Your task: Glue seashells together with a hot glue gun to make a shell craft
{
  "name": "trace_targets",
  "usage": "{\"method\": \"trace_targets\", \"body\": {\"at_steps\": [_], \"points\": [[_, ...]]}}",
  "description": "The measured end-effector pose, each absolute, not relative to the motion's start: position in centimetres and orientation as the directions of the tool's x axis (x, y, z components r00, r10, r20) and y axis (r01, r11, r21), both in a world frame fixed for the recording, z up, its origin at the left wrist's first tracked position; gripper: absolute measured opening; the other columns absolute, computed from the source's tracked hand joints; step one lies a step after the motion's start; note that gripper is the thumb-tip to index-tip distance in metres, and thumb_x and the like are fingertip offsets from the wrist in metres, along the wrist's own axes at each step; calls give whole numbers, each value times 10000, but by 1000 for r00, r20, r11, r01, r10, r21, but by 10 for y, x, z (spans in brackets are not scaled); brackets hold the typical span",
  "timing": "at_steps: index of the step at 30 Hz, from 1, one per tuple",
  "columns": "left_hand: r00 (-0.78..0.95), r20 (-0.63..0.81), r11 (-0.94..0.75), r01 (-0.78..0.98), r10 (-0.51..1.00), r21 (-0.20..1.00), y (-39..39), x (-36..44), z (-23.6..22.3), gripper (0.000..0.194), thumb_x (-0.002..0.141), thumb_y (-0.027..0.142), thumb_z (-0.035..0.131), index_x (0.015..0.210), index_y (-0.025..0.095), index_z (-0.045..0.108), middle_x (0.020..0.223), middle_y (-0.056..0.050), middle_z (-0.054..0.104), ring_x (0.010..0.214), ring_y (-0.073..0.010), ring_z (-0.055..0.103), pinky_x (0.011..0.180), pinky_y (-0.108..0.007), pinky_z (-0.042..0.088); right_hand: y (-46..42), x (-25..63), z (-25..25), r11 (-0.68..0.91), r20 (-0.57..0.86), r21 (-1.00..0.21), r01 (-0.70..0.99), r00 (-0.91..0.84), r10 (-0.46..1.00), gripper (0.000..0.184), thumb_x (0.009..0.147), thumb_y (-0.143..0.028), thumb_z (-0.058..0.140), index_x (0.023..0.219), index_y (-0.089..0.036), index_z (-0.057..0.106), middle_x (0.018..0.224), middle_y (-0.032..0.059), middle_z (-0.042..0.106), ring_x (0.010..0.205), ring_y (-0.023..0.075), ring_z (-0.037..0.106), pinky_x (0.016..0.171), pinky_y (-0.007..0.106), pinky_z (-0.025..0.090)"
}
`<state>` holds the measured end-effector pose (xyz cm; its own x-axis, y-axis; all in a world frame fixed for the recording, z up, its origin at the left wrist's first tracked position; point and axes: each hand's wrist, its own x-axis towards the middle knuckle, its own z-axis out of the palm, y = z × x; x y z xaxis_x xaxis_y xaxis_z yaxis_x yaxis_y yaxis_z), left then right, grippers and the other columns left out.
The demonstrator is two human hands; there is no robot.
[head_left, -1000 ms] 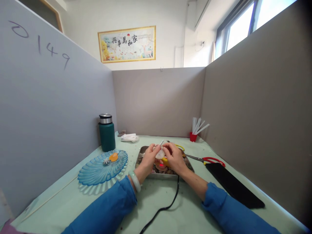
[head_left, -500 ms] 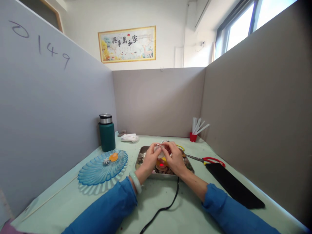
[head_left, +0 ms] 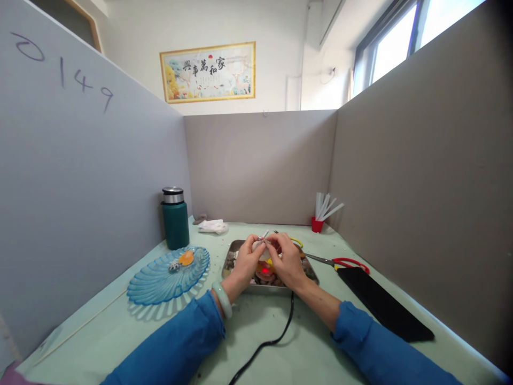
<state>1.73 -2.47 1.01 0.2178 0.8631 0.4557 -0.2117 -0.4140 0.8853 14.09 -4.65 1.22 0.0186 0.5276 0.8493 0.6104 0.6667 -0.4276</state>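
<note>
From where I stand, the left hand (head_left: pixel 245 260) and right hand (head_left: pixel 288 260) pinch a small white piece (head_left: pixel 264 255) between their fingertips, above the metal tray (head_left: pixel 266 290). The handwork looks under way, not finished; fingers hide how much is done. The piece isn't set down yet. An orange piece (head_left: pixel 186 259) and a silvery one (head_left: pixel 173 266) lie on the blue scalloped plate (head_left: pixel 156 289).

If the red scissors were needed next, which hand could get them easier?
Probably the right hand: the red-handled scissors lie on its side, nearer to it than to the left hand. Both hands hold a whitish piece, though.
</note>
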Motion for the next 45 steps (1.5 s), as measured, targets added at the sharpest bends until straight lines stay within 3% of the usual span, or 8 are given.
{"method": "trace_targets", "body": {"at_steps": [16, 24, 34, 45], "points": [[204, 449, -408, -217, 870, 887, -22, 18, 8, 241, 762, 391, 596, 802, 171, 506, 684, 23, 561, 568, -95, 526, 529, -185, 414, -45, 141, 11, 675, 866, -379, 633, -13, 499, 93, 857, -195, 474, 896, -199, 558, 844, 37, 552, 774, 165, 525, 701, 285, 417], [203, 450, -384, -295, 870, 875, -29, 19, 14, 276, 740, 412, 623, 842, 167, 545, 777, -2, 583, 691, -119, 568, 596, -204, 469, -43, 141, 10, 654, 863, -407, 638, 34, 504, 100, 881, -253, 464, 913, -195, 538, 846, 42, 538, 768, 166, 523, 687, 284, 426], [159, 373, -291, -382, 914, 877, -28, 20, 17, 354, 739, 495, 594, 837, 161, 537, 731, -4, 533, 617, -120, 549, 421, -186, 458, -44, 142, 10, 663, 858, -406, 629, 14, 513, 103, 881, -259, 464, 909, -195, 541, 859, 44, 545, 739, 157, 521, 685, 280, 426], [155, 409, -338, -347, 899, 875, -23, 17, 10, 343, 703, 411, 669, 899, 152, 558, 742, -15, 587, 592, -109, 572, 473, -184, 466, -43, 143, 9, 654, 838, -438, 617, 16, 546, 102, 872, -216, 453, 882, -198, 553, 832, 29, 575, 770, 161, 538, 699, 273, 416]]}}
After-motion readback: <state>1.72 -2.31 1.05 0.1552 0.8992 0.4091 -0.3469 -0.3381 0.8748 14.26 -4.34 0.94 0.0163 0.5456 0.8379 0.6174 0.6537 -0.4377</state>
